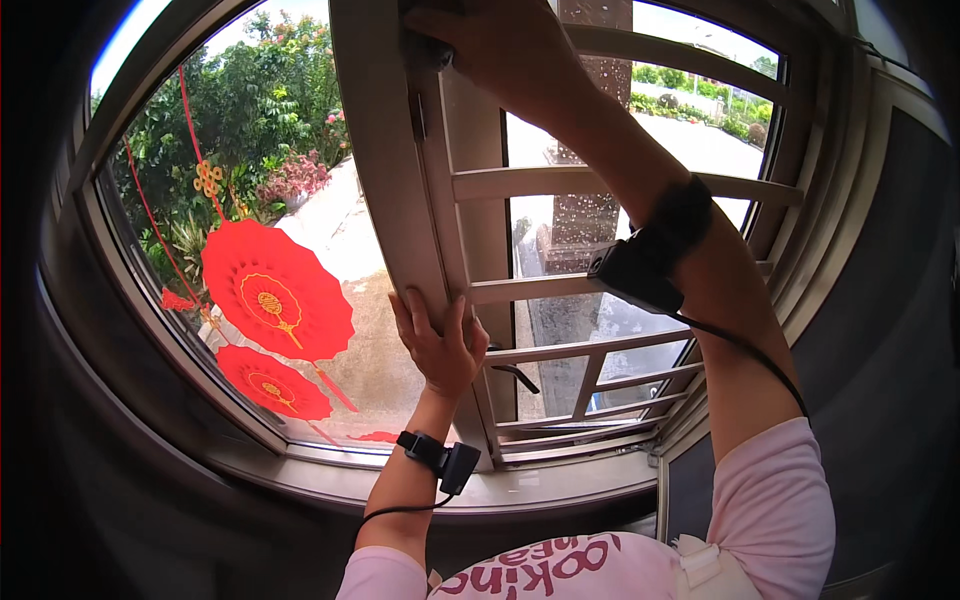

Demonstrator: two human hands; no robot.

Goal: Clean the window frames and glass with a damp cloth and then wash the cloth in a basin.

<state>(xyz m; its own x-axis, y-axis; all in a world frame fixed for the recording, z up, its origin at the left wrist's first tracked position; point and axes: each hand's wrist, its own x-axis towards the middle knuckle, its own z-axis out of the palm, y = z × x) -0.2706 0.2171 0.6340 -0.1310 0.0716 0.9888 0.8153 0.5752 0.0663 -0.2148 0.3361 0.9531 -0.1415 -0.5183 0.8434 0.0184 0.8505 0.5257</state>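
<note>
My left hand (442, 341) rests against the lower part of a metal window mullion (390, 187), fingers pointing up and thumb on its right side. High up, my right hand (480, 37) reaches to the top of the same mullion, its fingers curled around something dark and blurred that I cannot make out. Right of the mullion is a barred metal grille (525, 182) over a window with a dark handle (517, 375). Left of it is a glass pane with red paper-fan decorations (277, 289). Each forearm wears a strapped black device with a cable.
A metal window sill (570, 480) runs below the frame. Grille bars cross close to my right forearm. A dark panel (862, 300) stands at the right. Shrubs (262, 97) and paving show outside the glass.
</note>
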